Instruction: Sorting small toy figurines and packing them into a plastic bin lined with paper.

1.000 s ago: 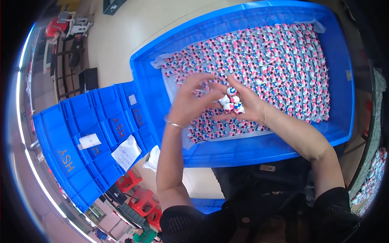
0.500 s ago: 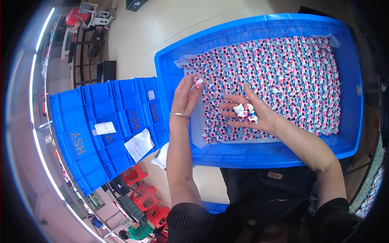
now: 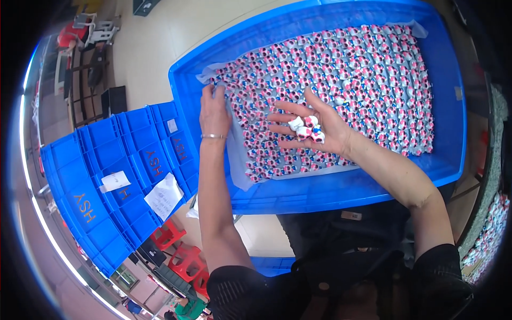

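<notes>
My right hand (image 3: 329, 129) is palm up over the blue bin (image 3: 450, 160), fingers stretched, with a small pile of white-and-pink figurines (image 3: 306, 129) resting on the palm and fingers. At the bin's left side, my left hand (image 3: 215, 114) reaches down to the edge of the white sheet (image 3: 238, 170), fingers bent and pointing away. Its fingertips are partly hidden, and I cannot make out what they hold. Below both hands, rows of similar figurines (image 3: 368, 80) with pink, white and blue parts cover the sheet lining the bin.
Stacked blue crates (image 3: 98, 154) with paper slips (image 3: 164, 197) stand left of the bin. Red stools (image 3: 185, 261) and a person in green (image 3: 190, 308) are at the lower left. A black box (image 3: 113, 101) sits on the floor. More figurines (image 3: 488, 234) lie at the right edge.
My left hand has moved left, from holding up a figurine to the far left edge of the sheet. My right hand still carries its pile. The whole view has shifted.
</notes>
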`<move>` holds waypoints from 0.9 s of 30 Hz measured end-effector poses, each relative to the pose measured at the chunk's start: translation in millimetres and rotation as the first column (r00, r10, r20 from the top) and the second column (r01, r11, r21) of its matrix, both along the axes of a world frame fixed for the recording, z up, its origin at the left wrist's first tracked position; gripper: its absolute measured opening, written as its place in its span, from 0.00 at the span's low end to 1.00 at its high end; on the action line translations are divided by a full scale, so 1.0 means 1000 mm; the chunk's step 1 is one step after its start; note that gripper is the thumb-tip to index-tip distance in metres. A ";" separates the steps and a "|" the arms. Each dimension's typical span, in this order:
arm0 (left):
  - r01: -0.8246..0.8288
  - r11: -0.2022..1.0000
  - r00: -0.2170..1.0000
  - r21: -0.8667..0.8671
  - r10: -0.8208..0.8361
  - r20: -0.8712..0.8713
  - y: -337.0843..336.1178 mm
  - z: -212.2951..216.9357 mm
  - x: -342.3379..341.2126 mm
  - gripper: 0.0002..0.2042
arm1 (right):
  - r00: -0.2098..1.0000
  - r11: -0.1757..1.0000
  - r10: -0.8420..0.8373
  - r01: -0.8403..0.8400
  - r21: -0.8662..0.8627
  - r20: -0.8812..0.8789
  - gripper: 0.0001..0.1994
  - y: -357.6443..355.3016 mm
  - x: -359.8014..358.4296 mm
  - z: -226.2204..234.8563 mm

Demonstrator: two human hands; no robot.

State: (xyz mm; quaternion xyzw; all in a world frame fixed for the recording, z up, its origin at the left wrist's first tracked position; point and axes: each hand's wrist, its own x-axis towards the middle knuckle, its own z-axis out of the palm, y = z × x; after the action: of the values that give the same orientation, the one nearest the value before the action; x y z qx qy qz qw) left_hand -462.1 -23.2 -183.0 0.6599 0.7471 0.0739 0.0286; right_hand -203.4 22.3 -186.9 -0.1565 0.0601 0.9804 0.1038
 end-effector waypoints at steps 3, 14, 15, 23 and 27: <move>0.076 0.997 0.808 0.021 -0.074 0.584 -0.004 0.035 0.057 0.15 | 0.997 0.998 -0.040 0.043 -0.044 0.066 0.35 0.002 0.007 -0.004; 0.252 0.965 0.224 -0.072 0.014 0.974 -0.017 0.053 0.102 0.13 | 0.990 0.999 -0.032 0.036 -0.025 0.134 0.31 -0.007 0.004 0.005; 0.249 0.966 0.231 -0.074 0.015 0.973 -0.020 0.052 0.092 0.13 | 0.984 0.999 -0.045 0.047 -0.005 0.171 0.30 -0.007 0.003 0.011; -0.274 0.914 0.874 -0.301 0.367 0.320 -0.022 -0.002 -0.014 0.19 | 0.996 0.999 -0.032 0.035 -0.041 0.086 0.28 -0.005 0.007 0.003; -0.329 0.879 0.939 -0.346 0.343 -0.022 -0.008 -0.019 -0.005 0.17 | 0.998 0.992 -0.049 0.052 -0.116 0.024 0.28 -0.002 0.005 0.000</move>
State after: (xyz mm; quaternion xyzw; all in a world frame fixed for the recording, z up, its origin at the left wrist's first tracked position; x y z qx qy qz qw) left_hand -467.5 -31.4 -202.4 0.5034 0.8508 -0.0408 0.1455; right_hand -197.9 20.6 -186.7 -0.1712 0.1198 0.9705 0.1199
